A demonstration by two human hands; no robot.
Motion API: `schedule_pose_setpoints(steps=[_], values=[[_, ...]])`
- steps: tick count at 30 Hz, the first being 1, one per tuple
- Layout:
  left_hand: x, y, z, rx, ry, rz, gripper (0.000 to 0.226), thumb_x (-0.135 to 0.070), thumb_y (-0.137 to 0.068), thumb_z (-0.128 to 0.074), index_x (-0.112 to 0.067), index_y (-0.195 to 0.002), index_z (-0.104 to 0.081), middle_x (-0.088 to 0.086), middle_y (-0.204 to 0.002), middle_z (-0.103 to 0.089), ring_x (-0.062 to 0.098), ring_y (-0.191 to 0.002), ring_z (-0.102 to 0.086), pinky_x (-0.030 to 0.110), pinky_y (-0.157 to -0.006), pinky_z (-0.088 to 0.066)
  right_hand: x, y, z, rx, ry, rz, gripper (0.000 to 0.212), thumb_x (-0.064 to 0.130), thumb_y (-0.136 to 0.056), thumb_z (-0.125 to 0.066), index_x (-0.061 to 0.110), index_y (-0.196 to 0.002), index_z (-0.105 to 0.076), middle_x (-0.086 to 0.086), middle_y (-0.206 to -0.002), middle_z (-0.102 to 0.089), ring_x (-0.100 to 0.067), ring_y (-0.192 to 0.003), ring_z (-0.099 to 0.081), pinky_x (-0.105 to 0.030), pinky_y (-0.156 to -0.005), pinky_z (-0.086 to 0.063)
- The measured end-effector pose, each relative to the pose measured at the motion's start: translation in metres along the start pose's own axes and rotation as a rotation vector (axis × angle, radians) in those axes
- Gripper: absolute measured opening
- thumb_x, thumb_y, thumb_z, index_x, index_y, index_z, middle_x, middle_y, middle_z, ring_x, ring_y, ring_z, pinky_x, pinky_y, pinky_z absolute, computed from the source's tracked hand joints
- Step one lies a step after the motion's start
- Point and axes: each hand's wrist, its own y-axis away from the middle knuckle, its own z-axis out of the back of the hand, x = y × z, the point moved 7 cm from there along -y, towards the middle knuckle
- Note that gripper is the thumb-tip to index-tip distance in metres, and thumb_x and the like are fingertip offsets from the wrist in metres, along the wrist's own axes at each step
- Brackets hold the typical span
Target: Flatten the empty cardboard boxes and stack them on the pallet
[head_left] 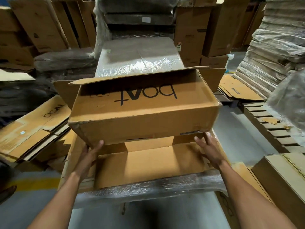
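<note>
A brown cardboard box [145,123] printed "boat" stands tilted in front of me, both ends open, its far flaps spread. Its near flaps [148,162] lie open toward me on a shrink-wrapped stack [148,190]. My left hand [91,152] reaches up to the box's lower left corner, fingers straight and touching its underside. My right hand [208,148] lies with straight fingers against the right flap, just below the lower right corner. A pile of flattened boxes [33,129] lies at the left. A bare slatted pallet [264,123] lies on the floor to the right.
A wrapped bundle [140,58] stands right behind the box. Upright cartons [189,35] line the back, and tall wrapped stacks of flat cardboard [277,52] rise at the right. A closed carton [283,176] sits near right. Flat cardboard [239,90] lies beyond the pallet. Grey floor [231,129] lies between.
</note>
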Motion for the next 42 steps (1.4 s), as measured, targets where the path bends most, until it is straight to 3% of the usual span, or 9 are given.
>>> schedule_pose_setpoints(steps=[3, 8, 12, 17, 21, 25, 32, 38, 42], values=[[-0.001, -0.006, -0.002, -0.042, 0.042, -0.015, 0.072, -0.053, -0.083, -0.074, -0.041, -0.146, -0.041, -0.013, -0.144, -0.053, 0.018, -0.135, -0.044, 0.06, -0.113, -0.031, 0.006, 0.0, -0.001, -0.065, -0.039, 0.037, 0.105, 0.072, -0.073, -0.073, 0.031, -0.156, -0.024, 0.009, -0.149, -0.047, -0.017, -0.129, -0.048, -0.042, -0.101, -0.041], [-0.01, -0.018, 0.008, -0.111, 0.079, -0.114, 0.083, -0.061, -0.074, -0.082, -0.033, -0.143, -0.046, -0.008, -0.134, -0.065, 0.014, -0.126, -0.059, 0.051, -0.113, -0.04, 0.014, 0.004, 0.004, -0.213, -0.088, 0.158, 0.064, 0.05, -0.089, -0.07, 0.026, -0.137, -0.036, 0.011, -0.129, -0.06, -0.006, -0.118, -0.058, -0.036, -0.098, -0.048], [-0.033, -0.025, 0.018, -0.261, 0.016, -0.173, 0.084, -0.079, -0.058, -0.082, -0.037, -0.118, -0.039, -0.005, -0.126, -0.066, 0.02, -0.115, -0.064, 0.051, -0.105, -0.049, 0.038, 0.011, 0.011, -0.306, -0.012, 0.219, 0.073, 0.046, -0.085, -0.075, 0.019, -0.141, -0.035, 0.003, -0.129, -0.057, -0.02, -0.113, -0.059, -0.039, -0.095, -0.05], [-0.097, -0.014, 0.011, -0.357, -0.196, -0.276, 0.104, -0.092, -0.063, -0.063, -0.029, -0.143, -0.046, 0.001, -0.134, -0.063, 0.03, -0.123, -0.059, 0.039, -0.104, -0.043, 0.081, 0.018, 0.024, -0.422, 0.104, 0.355, 0.078, 0.046, -0.084, -0.079, 0.019, -0.143, -0.035, -0.003, -0.133, -0.054, -0.022, -0.112, -0.056, -0.039, -0.089, -0.05], [-0.132, -0.007, 0.01, -0.479, -0.356, -0.222, 0.116, -0.076, -0.078, -0.067, -0.005, -0.157, -0.019, 0.023, -0.151, -0.046, 0.041, -0.138, -0.044, 0.045, -0.112, -0.036, 0.11, 0.009, 0.04, -0.463, 0.193, 0.325, 0.075, 0.04, -0.085, -0.08, 0.021, -0.145, -0.038, -0.01, -0.139, -0.055, -0.028, -0.121, -0.055, -0.046, -0.097, -0.052], [-0.136, -0.01, 0.01, -0.468, -0.464, -0.139, 0.111, -0.076, -0.078, -0.065, -0.003, -0.152, -0.025, 0.027, -0.149, -0.045, 0.044, -0.136, -0.045, 0.049, -0.11, -0.037, 0.116, 0.005, 0.043, -0.423, 0.293, 0.262, 0.08, 0.044, -0.083, -0.079, 0.023, -0.148, -0.036, -0.009, -0.141, -0.054, -0.03, -0.126, -0.053, -0.054, -0.102, -0.05], [-0.1, -0.011, 0.011, -0.437, -0.591, -0.065, 0.111, -0.067, -0.089, -0.06, -0.002, -0.159, -0.003, 0.029, -0.161, -0.025, 0.046, -0.146, -0.029, 0.057, -0.119, -0.025, 0.111, 0.007, 0.023, -0.412, 0.457, 0.247, 0.079, 0.041, -0.091, -0.073, 0.023, -0.155, -0.03, -0.008, -0.15, -0.046, -0.032, -0.133, -0.048, -0.052, -0.104, -0.045], [-0.085, -0.004, -0.008, -0.383, -0.735, -0.224, 0.141, -0.081, -0.071, -0.065, -0.013, -0.157, 0.023, 0.024, -0.165, 0.017, 0.044, -0.153, 0.006, 0.061, -0.12, 0.004, 0.106, 0.014, 0.008, -0.486, 0.596, 0.276, 0.086, 0.049, -0.098, -0.06, 0.024, -0.163, -0.01, -0.007, -0.165, -0.029, -0.035, -0.144, -0.038, -0.061, -0.108, -0.041], [-0.079, -0.005, -0.024, -0.369, -0.808, -0.218, 0.153, -0.094, -0.056, -0.059, -0.018, -0.154, 0.031, 0.027, -0.159, 0.033, 0.05, -0.15, 0.016, 0.062, -0.118, 0.009, 0.098, 0.024, 0.008, -0.545, 0.587, 0.286, 0.084, 0.044, -0.098, -0.061, 0.019, -0.163, -0.013, -0.012, -0.162, -0.033, -0.037, -0.141, -0.042, -0.059, -0.108, -0.042]])
